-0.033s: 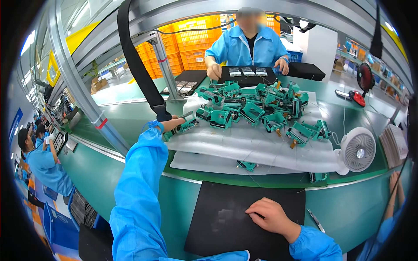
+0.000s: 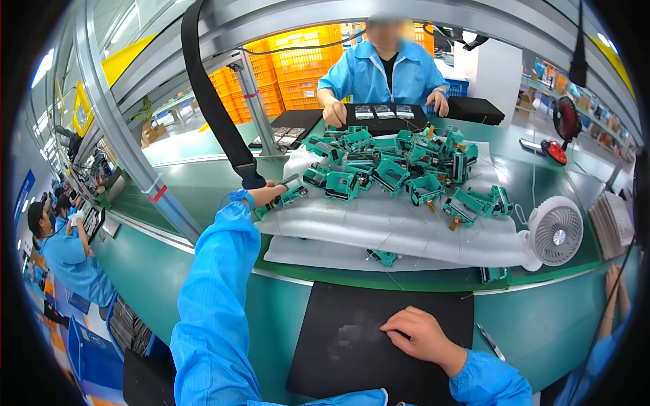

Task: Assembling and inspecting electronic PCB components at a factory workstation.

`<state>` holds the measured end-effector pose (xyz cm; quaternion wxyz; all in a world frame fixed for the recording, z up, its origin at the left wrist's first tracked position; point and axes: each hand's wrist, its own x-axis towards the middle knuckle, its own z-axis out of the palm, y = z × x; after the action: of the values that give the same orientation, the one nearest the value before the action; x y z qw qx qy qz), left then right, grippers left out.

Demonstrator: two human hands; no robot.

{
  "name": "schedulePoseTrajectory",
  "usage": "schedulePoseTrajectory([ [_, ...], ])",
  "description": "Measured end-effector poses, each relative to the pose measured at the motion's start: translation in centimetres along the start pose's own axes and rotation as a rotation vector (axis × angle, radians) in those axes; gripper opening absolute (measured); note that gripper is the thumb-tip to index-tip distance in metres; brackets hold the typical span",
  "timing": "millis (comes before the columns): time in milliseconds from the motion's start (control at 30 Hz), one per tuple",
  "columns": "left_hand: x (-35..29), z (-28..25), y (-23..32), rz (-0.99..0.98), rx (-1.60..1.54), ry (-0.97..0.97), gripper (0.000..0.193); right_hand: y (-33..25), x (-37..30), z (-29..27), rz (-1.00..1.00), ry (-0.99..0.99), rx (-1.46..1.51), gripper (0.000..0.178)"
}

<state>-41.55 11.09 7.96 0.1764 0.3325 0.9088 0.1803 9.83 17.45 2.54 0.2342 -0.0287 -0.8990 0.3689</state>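
Observation:
My left hand (image 2: 269, 193) reaches far forward to the left end of a pile of green plastic frames (image 2: 393, 174). Its fingers close on one green plastic frame (image 2: 292, 195) with dark parts in it; the strap and wrist partly hide the grip. My right hand (image 2: 421, 336) rests loosely curled on a black mat (image 2: 325, 369), thumb and forefinger a little apart and nothing visible between them. To the right of that hand, a pair of tweezers (image 2: 491, 342) lies on the green table.
White foam sheets (image 2: 379, 238) lie under the pile. A small white fan (image 2: 556, 231) stands at the right. A black strap (image 2: 215, 101) hangs beside my left forearm. Across the table a co-worker (image 2: 389, 71) sits behind a dark tray (image 2: 406, 122) holding flat devices.

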Motion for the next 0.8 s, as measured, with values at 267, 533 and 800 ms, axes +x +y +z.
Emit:
schedulePoseTrajectory([
  [267, -3.7, 0.7, 0.6, 0.052, -0.065, 0.284, 0.061, 0.5, -0.7, -0.1, 0.000, 0.024, -0.011, 0.012],
  [533, -7.7, -4.8, 0.2, 0.010, -0.152, 0.552, 0.043, 0.5, -0.7, 0.4, -0.040, 0.031, 0.020, 0.012],
  [800, -11.9, -4.2, 10.8, 0.752, -0.125, 0.764, 0.033, 0.6, -0.6, 0.8, -0.086, 0.062, 0.011, 0.012],
])
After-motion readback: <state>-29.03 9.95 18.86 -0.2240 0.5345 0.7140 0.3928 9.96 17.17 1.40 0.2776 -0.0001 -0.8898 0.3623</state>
